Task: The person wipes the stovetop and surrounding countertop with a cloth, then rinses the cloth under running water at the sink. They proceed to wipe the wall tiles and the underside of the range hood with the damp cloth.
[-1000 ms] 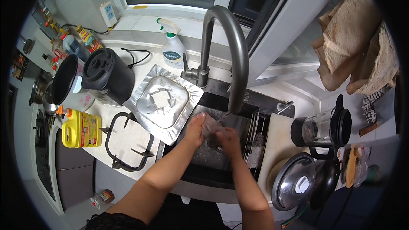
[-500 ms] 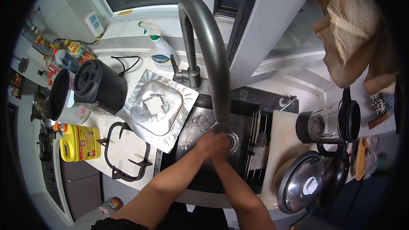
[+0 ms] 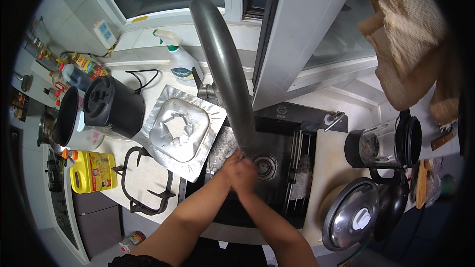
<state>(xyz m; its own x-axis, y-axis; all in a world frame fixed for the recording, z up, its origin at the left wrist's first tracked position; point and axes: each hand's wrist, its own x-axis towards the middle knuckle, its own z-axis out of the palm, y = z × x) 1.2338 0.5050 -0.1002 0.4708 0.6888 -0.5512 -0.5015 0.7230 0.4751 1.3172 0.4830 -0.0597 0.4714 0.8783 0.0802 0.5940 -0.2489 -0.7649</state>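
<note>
My left hand (image 3: 229, 167) and my right hand (image 3: 244, 174) are pressed together low over the dark sink (image 3: 269, 193), just below the mouth of the grey gooseneck faucet (image 3: 223, 64). The right one is smeared by motion and covers much of the left, so the fingers of both are hard to make out. A small pale patch shows at the fingertips; whether it is water or something held, I cannot tell. To the right of my hands lies the round drain (image 3: 264, 167). Wet spots glisten on the basin's left side.
A foil stove liner (image 3: 179, 129) overlaps the sink's left edge, beside a black pan support (image 3: 147, 180) and a yellow jug (image 3: 94, 170). A spray bottle (image 3: 183, 64) stands behind. Right are a wire rack (image 3: 298, 168), a pot lid (image 3: 349, 212) and a blender jug (image 3: 378, 142).
Both hands have shifted slightly left in the basin, away from the drain, still together. The view has turned a little, so the faucet appears further left.
</note>
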